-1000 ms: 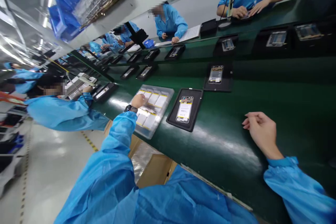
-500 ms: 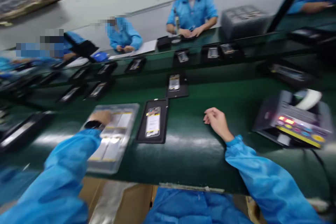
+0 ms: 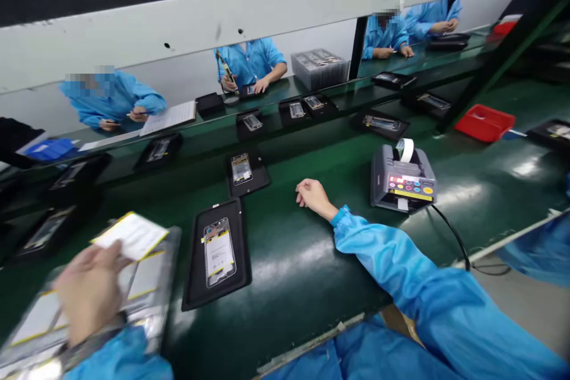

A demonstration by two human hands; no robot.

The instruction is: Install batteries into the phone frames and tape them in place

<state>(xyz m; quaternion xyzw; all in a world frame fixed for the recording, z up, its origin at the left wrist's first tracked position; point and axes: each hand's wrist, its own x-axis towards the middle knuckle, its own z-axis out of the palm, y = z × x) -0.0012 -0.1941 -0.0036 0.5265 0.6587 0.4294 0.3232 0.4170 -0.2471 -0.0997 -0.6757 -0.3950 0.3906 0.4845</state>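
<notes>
My left hand (image 3: 91, 285) pinches a white phone battery (image 3: 133, 236) with yellow edges, held up over a clear plastic tray (image 3: 167, 285). More flat white batteries (image 3: 146, 276) lie in that tray, partly covered by my hand and sleeve. To the right of it, an opened phone (image 3: 219, 254) with a white battery inside rests in a black tray (image 3: 243, 279). My right hand (image 3: 314, 197) lies on the green bench with its fingers curled in, and nothing shows in them. Some distance to its right stands a grey tape dispenser (image 3: 404, 181).
Another black tray (image 3: 262, 175) with an opened phone sits just behind. Several similar trays line the belt and the raised shelf. A red bin (image 3: 485, 123) stands at the right beside a slanted post (image 3: 483, 59). Co-workers in blue sit across the bench.
My left hand has come up out of the clear tray with a battery. The view has swung right, showing the red bin. My right hand still lies on the bench, fingers curled.
</notes>
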